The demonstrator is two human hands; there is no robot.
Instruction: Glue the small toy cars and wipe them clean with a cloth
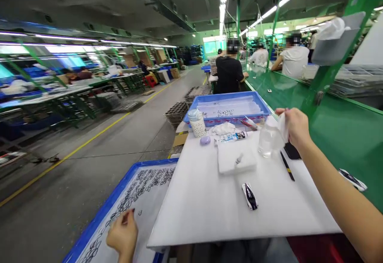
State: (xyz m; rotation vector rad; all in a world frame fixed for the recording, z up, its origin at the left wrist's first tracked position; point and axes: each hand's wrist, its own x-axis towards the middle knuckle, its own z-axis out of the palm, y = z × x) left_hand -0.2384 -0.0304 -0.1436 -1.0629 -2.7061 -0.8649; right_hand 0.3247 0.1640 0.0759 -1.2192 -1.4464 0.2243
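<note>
My left hand [123, 231] is over the blue-rimmed tray [103, 199] at lower left, which holds many small black ring-shaped parts [152, 181]. Its fingers are pinched together, and whatever may be between them is too small to make out. At the right, my right hand [295, 127] is closed on a thin white tissue [282, 127], which hangs beside a clear jar of liquid [266, 140]. Below them lie black tweezers [287, 166] and a dark phone-like object [291, 151]. A white and black toy car [249, 196] rests on the white tabletop [203, 211].
A folded white pad [236, 157], a glue tube [231, 137], a purple case [205, 140] and a dotted cup [197, 123] stand farther back. Behind them is another blue tray [254, 97]. A second toy car [352, 180] lies on the green conveyor [335, 143]. A co-worker [229, 71] sits ahead.
</note>
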